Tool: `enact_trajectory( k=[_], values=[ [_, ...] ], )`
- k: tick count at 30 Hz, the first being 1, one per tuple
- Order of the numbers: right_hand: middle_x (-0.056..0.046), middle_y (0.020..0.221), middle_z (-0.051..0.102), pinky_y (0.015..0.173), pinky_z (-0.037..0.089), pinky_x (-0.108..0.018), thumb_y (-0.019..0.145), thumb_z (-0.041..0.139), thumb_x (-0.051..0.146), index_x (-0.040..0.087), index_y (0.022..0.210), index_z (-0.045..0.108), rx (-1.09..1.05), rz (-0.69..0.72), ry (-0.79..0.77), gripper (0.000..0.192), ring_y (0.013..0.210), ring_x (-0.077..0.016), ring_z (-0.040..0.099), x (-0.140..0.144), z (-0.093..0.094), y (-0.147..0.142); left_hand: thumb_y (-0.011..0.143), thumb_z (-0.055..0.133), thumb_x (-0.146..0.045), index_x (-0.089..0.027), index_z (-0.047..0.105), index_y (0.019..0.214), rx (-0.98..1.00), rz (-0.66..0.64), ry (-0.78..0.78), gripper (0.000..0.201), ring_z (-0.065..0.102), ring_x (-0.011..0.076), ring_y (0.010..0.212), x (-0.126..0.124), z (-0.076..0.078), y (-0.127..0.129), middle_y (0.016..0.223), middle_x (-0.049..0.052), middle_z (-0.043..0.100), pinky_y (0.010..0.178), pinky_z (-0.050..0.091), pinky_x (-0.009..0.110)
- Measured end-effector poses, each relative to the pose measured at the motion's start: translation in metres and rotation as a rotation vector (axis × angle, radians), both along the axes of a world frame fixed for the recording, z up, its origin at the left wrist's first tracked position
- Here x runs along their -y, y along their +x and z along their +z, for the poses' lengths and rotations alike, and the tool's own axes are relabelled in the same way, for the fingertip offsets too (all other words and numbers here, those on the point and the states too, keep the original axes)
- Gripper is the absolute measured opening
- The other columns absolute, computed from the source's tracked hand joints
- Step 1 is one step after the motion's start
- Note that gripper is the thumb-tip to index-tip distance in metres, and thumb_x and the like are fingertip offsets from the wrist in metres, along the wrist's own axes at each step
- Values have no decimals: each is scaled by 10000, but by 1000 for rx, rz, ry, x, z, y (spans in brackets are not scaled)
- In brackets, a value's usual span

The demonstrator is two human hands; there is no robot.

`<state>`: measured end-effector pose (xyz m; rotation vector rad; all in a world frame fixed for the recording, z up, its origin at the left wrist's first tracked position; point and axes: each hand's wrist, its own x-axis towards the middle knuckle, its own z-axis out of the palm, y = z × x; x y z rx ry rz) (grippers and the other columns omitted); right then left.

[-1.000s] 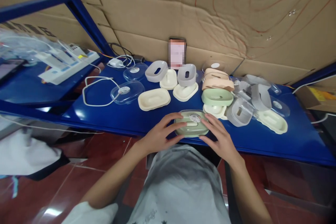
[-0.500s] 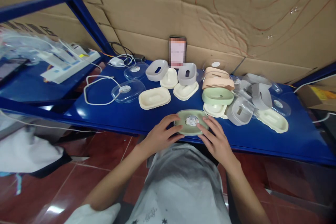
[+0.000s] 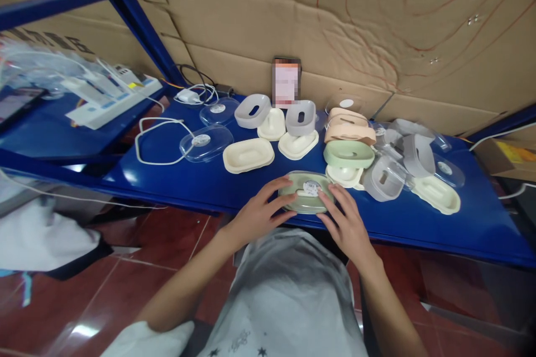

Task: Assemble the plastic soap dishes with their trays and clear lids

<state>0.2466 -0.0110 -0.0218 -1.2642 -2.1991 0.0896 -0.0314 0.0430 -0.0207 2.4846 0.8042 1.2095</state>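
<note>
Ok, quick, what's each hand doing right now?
Left hand: fingers curved, holding one end of the green box.
Right hand: fingers curved, holding its other end.

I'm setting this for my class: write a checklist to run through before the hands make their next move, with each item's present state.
1. Left hand touching the green dish: ok, at one end.
2. Right hand touching it: ok, at the opposite end.
3. Clear cover over the dish: ok.
4. Cover seated all round: cannot tell; fingers hide parts of the rim.
5. Dish resting on the blue table: cannot tell from this angle.
6. White cable apart from the left-side cover: not ok, they overlap in view.
</note>
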Motion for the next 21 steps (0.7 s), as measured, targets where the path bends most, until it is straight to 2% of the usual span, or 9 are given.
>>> enact_trajectory(
  k=[5, 8, 10, 12, 15, 17, 19, 21],
  values=[
    [-83, 1680, 465, 1250, 456, -627, 1078, 569, 254, 404, 1715, 278, -16, 8, -27, 717, 1587, -334, 409, -2, 1, -2, 975, 784, -272, -235, 634, 1302, 22, 34, -3, 361, 609, 313, 1417, 1, -6, 3, 1382, 154, 628, 1141, 589, 520],
    [-78, 1669, 476, 1251, 453, -620, 1081, 568, 269, 407, 1713, 280, -21, 1, -26, 708, 1570, -327, 434, -4, 2, -3, 997, 755, -282, -227, 631, 1311, -2, 34, -10, 342, 598, 306, 1433, 2, -2, 3, 1394, 162, 627, 1151, 579, 504],
    [-83, 1662, 482, 1240, 459, -611, 1081, 569, 272, 402, 1714, 279, 2, -14, -21, 709, 1566, -332, 433, -3, 2, -3, 1027, 710, -279, -226, 628, 1340, -56, 44, -13, 328, 586, 302, 1449, 1, 3, -6, 1435, 166, 621, 1161, 568, 491],
    [-95, 1640, 501, 1218, 466, -597, 1077, 577, 276, 393, 1711, 296, 29, -35, -13, 703, 1543, -340, 454, -1, 2, -4, 1052, 655, -246, -241, 626, 1382, -109, 153, 4, 332, 593, 298, 1439, -3, 9, -24, 1463, 150, 627, 1165, 553, 493],
    [-112, 1559, 559, 1173, 468, -575, 1065, 606, 314, 393, 1675, 380, 45, -96, 20, 655, 1454, -350, 520, 1, 3, -9, 1045, 633, -250, -249, 631, 1413, -143, 530, 38, 368, 609, 330, 1402, -13, 16, -67, 1463, 143, 645, 1170, 513, 547],
    [-125, 1486, 588, 1124, 472, -561, 1055, 630, 359, 389, 1630, 458, 47, -155, 43, 601, 1373, -357, 556, 1, 3, -16, 1036, 646, -324, -230, 623, 1435, -178, 702, 36, 410, 593, 361, 1409, -21, 18, -97, 1483, 163, 631, 1185, 478, 575],
    [-141, 1424, 598, 1056, 484, -541, 1047, 643, 407, 369, 1588, 516, 59, -205, 55, 557, 1267, -353, 591, -2, 3, -24, 1031, 643, -383, -230, 587, 1485, -197, 766, 8, 483, 572, 362, 1430, -30, 19, -120, 1522, 166, 604, 1204, 454, 560],
    [-153, 1390, 598, 994, 495, -518, 1049, 633, 436, 349, 1571, 533, 76, -231, 62, 539, 1162, -334, 613, -7, 3, -31, 1012, 655, -447, -237, 537, 1544, -250, 797, -48, 584, 501, 398, 1497, -40, 17, -136, 1623, 178, 514, 1224, 416, 593]
  ],
)
